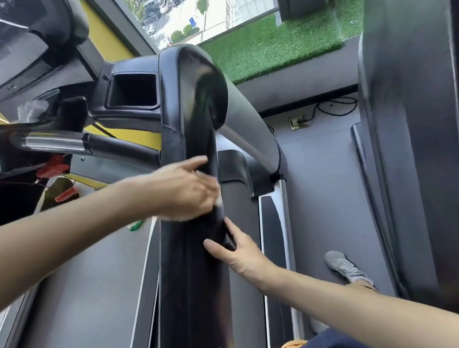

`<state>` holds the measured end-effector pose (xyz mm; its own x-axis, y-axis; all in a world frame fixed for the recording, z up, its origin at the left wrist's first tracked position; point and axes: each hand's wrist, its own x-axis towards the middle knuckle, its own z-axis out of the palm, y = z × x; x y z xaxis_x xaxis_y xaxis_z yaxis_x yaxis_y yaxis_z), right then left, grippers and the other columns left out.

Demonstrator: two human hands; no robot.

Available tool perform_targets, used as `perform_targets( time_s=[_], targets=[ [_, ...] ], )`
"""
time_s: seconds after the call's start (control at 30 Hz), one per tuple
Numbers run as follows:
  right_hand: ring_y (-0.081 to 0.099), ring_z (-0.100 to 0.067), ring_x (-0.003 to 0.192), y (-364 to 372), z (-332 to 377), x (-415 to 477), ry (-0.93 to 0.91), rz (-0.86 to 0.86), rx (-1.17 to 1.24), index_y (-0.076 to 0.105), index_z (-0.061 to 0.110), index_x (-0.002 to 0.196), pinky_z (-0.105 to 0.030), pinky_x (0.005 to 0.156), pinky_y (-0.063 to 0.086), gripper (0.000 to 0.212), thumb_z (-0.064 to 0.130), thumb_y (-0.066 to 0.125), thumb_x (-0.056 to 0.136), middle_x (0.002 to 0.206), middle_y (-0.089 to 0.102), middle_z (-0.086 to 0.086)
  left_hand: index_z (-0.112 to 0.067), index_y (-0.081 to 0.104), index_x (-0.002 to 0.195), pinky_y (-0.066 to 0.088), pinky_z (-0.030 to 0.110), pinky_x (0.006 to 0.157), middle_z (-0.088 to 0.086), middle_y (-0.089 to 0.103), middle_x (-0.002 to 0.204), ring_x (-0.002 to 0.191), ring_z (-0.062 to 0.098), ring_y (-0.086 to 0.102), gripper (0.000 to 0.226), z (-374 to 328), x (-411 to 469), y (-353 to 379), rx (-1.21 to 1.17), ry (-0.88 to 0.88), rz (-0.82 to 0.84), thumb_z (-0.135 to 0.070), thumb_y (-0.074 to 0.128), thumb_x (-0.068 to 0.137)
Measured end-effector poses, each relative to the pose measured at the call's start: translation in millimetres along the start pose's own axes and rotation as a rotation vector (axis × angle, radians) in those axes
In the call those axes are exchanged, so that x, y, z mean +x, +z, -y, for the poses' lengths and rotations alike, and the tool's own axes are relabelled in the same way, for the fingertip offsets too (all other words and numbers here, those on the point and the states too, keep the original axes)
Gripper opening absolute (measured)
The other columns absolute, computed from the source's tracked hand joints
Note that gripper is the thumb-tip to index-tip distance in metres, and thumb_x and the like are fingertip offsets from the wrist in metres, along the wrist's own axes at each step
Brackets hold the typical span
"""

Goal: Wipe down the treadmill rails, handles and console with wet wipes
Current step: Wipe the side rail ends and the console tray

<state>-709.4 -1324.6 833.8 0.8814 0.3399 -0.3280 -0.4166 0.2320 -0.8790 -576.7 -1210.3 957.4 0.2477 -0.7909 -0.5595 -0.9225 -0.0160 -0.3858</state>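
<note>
Fingers (205,193) of the left hand (185,189) curl over the black rail (193,275), pressing a wipe (219,202) against it. The right hand (237,247) lies just nearer, its fingers straight against the rail's right side and holding nothing. The rail runs from near centre to its far bend, with the console (0,47) far left. As I judge the risks, a long rail invites missed strips, above all underneath. A stroke drawn nearer would run into the right fingers. The wipe shows only white edges, so bunched that small it could slip from under the palm.
</note>
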Motion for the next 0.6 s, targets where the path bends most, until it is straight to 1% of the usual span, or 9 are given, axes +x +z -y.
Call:
perform_targets(
  time_s=[0.07, 0.13, 0.2, 0.27, 0.33, 0.43, 0.5, 0.53, 0.6],
  targets=[
    [0.029, 0.016, 0.123, -3, -2, 0, -0.002, 0.019, 0.035, 0.019, 0.025, 0.151, -0.008, 0.104, 0.023, 0.090, 0.053, 0.068, 0.080, 0.145, 0.029, 0.026, -0.019, 0.065, 0.082, 0.018, 0.044, 0.110, -0.004, 0.063, 0.092, 0.101, 0.014, 0.063, 0.037, 29, 6, -4, 0.024, -0.242, 0.001, -0.021, 0.028, 0.085],
    [0.031, 0.023, 0.113, -4, -3, -1, -0.002, 0.033, 0.041, 0.023, 0.029, 0.146, -0.002, 0.097, 0.024, 0.078, 0.046, 0.066, 0.083, 0.135, 0.031, 0.033, -0.015, 0.067, 0.089, 0.025, 0.046, 0.108, 0.000, 0.065, 0.097, 0.103, 0.018, 0.062, 0.041, 32, 11, -4, 0.023, -0.330, -0.061, -0.022, 0.027, 0.085],
    [0.031, 0.015, 0.122, -3, -3, 0, 0.003, 0.013, 0.017, 0.025, 0.029, 0.148, -0.012, 0.107, 0.025, 0.085, 0.052, 0.068, 0.078, 0.146, 0.033, 0.022, -0.018, 0.068, 0.076, 0.041, 0.048, 0.098, -0.001, 0.067, 0.087, 0.095, 0.021, 0.065, 0.034, 3, 13, -4, 0.032, -0.146, -0.031, -0.020, 0.034, 0.078],
    [0.041, 0.015, 0.119, -3, -5, 1, -0.010, -0.006, -0.029, 0.037, 0.044, 0.137, -0.019, 0.109, 0.032, 0.065, 0.048, 0.070, 0.081, 0.138, 0.047, 0.022, -0.021, 0.068, 0.070, 0.043, 0.045, 0.097, -0.006, 0.068, 0.086, 0.098, 0.016, 0.065, 0.027, -35, 7, -5, -0.079, 0.086, 0.062, -0.022, 0.041, 0.076],
    [0.044, 0.022, 0.111, -3, -4, 0, -0.019, 0.002, -0.015, 0.042, 0.049, 0.125, -0.011, 0.101, 0.035, 0.049, 0.041, 0.069, 0.085, 0.125, 0.053, 0.031, -0.020, 0.067, 0.072, 0.040, 0.045, 0.101, -0.006, 0.069, 0.090, 0.102, 0.016, 0.064, 0.022, -30, 10, -10, -0.083, 0.144, 0.128, -0.021, 0.046, 0.079],
    [0.034, 0.019, 0.115, -4, -2, -1, -0.004, -0.003, 0.050, 0.024, 0.028, 0.149, -0.004, 0.096, 0.025, 0.080, 0.044, 0.067, 0.084, 0.143, 0.037, 0.022, -0.014, 0.066, 0.074, 0.042, 0.048, 0.098, 0.001, 0.066, 0.084, 0.090, 0.022, 0.065, 0.031, 25, 23, -5, 0.045, -0.117, 0.084, -0.018, 0.036, 0.078],
    [0.035, 0.029, 0.103, -4, -4, 0, -0.010, 0.017, 0.064, 0.020, 0.026, 0.150, 0.003, 0.087, 0.027, 0.082, 0.042, 0.067, 0.085, 0.131, 0.036, 0.033, -0.012, 0.069, 0.087, 0.038, 0.046, 0.102, 0.003, 0.065, 0.094, 0.100, 0.023, 0.061, 0.047, 44, 30, -7, 0.075, -0.266, 0.052, -0.022, 0.024, 0.082],
    [0.036, 0.033, 0.098, -4, -6, 2, 0.003, 0.016, 0.060, 0.022, 0.030, 0.147, 0.005, 0.085, 0.029, 0.079, 0.043, 0.067, 0.084, 0.125, 0.037, 0.037, -0.012, 0.070, 0.091, 0.038, 0.044, 0.101, 0.003, 0.065, 0.099, 0.104, 0.024, 0.058, 0.048, 38, 35, -3, 0.076, -0.261, 0.088, -0.024, 0.024, 0.083],
    [0.040, 0.028, 0.106, -3, -8, 4, 0.040, -0.003, 0.018, 0.031, 0.040, 0.139, -0.001, 0.092, 0.031, 0.070, 0.048, 0.070, 0.082, 0.129, 0.045, 0.032, -0.014, 0.069, 0.096, 0.038, 0.043, 0.096, 0.003, 0.065, 0.107, 0.111, 0.027, 0.055, 0.037, 2, 42, 4, 0.033, -0.080, 0.242, -0.024, 0.035, 0.088]
  ],
)
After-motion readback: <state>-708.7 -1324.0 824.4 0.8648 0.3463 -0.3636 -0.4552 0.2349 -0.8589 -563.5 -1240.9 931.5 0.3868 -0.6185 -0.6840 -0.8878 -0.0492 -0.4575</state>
